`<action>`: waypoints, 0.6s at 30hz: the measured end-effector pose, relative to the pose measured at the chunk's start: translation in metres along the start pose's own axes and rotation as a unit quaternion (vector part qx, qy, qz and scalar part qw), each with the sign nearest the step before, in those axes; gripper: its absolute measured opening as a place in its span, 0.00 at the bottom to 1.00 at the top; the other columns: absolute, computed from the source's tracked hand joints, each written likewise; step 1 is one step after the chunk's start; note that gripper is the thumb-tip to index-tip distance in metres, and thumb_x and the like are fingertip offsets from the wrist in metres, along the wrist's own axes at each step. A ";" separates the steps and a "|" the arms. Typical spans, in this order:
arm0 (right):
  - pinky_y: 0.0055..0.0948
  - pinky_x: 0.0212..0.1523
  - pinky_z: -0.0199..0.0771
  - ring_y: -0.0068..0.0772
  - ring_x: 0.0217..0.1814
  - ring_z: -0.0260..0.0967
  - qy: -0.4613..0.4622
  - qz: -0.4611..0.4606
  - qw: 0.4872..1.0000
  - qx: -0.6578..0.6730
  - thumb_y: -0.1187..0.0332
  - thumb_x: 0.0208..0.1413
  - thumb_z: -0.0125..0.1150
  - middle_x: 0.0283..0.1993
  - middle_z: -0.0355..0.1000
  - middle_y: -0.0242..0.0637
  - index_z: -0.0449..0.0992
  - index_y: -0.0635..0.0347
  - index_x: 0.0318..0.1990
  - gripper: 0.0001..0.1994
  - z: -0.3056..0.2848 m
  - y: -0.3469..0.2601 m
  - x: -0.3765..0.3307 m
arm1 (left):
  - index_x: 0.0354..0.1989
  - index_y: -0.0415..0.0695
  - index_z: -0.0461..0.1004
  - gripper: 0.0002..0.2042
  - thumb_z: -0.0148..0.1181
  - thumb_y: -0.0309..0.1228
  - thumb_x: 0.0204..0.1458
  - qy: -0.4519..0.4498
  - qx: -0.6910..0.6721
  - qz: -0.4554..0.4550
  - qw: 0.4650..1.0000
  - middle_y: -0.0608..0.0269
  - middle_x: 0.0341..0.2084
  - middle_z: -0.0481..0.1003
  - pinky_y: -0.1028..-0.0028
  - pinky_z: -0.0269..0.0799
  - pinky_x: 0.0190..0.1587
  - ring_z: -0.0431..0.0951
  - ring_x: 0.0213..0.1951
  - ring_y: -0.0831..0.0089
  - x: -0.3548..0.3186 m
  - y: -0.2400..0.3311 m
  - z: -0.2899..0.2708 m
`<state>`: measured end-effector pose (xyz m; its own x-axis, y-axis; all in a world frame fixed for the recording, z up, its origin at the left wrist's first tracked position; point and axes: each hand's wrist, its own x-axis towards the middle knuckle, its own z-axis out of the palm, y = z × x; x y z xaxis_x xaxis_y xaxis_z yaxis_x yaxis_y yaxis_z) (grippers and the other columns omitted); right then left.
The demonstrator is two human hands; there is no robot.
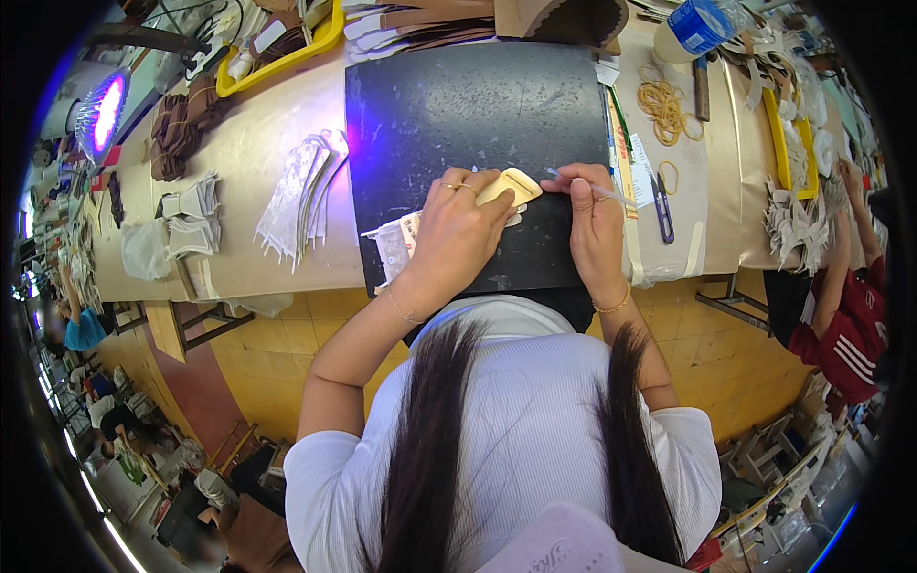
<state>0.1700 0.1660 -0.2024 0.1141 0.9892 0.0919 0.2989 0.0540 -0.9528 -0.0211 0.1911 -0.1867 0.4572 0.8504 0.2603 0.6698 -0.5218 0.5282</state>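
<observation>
My left hand (458, 224) presses down on a small cream-coloured piece (510, 185) lying on the black work mat (449, 105). Under the hand sit several clear-wrapped pale pieces (394, 241). My right hand (590, 215) grips a thin clear stick-like tool (611, 194), its tip pointing left toward the cream piece. Both hands rest on the mat, close together.
A stack of white lace pieces (304, 189) lies left of the mat, more white pieces (191, 215) farther left. Rubber bands (664, 103), blue snips (663, 205), a yellow tray (287, 53) and a bright lamp (103, 110) surround. Another person's arm (841, 277) works at the right.
</observation>
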 end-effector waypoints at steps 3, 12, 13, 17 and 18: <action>0.27 0.50 0.72 0.30 0.45 0.75 -0.024 -0.012 0.999 -0.039 0.61 0.73 0.46 0.42 0.76 0.39 0.76 0.67 0.45 0.17 -0.003 -0.002 0.003 | 0.38 0.43 0.84 0.09 0.70 0.29 0.48 -0.002 0.011 -0.001 1.000 0.58 0.45 0.79 0.62 0.71 0.51 0.75 0.45 0.57 0.001 0.002 0.001; 0.34 0.46 0.67 0.42 0.40 0.73 -0.057 -0.081 0.991 -0.091 0.64 0.67 0.54 0.39 0.79 0.38 0.80 0.61 0.41 0.11 0.007 -0.006 0.014 | 0.36 0.43 0.82 0.07 0.65 0.31 0.51 -0.007 0.034 0.007 0.999 0.56 0.46 0.79 0.61 0.68 0.50 0.74 0.48 0.58 -0.001 0.003 0.003; 0.34 0.46 0.67 0.41 0.40 0.73 -0.059 -0.079 0.991 -0.094 0.65 0.67 0.55 0.39 0.79 0.38 0.80 0.61 0.41 0.11 0.007 -0.006 0.015 | 0.36 0.43 0.82 0.07 0.65 0.32 0.51 -0.007 0.035 0.007 0.999 0.56 0.46 0.79 0.61 0.68 0.50 0.74 0.48 0.58 -0.001 0.003 0.003; 0.36 0.46 0.66 0.42 0.39 0.73 -0.078 -0.136 0.977 -0.146 0.66 0.65 0.56 0.38 0.78 0.37 0.79 0.60 0.38 0.08 0.003 -0.007 0.017 | 0.36 0.43 0.82 0.07 0.64 0.31 0.51 -0.009 0.038 0.007 0.999 0.55 0.46 0.79 0.62 0.68 0.51 0.74 0.49 0.58 -0.001 0.002 0.004; 0.36 0.46 0.66 0.42 0.39 0.73 -0.082 -0.160 0.969 -0.170 0.67 0.65 0.56 0.37 0.77 0.37 0.78 0.60 0.37 0.08 -0.002 -0.008 0.017 | 0.36 0.43 0.82 0.07 0.64 0.31 0.51 -0.008 0.038 0.009 0.999 0.55 0.46 0.79 0.62 0.67 0.51 0.74 0.49 0.58 -0.002 0.002 0.004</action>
<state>0.1711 0.1820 -0.1928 -0.1796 0.9389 0.2937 0.5928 0.3416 -0.7293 -0.0180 0.1884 -0.1894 0.4785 0.8403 0.2549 0.7043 -0.5407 0.4601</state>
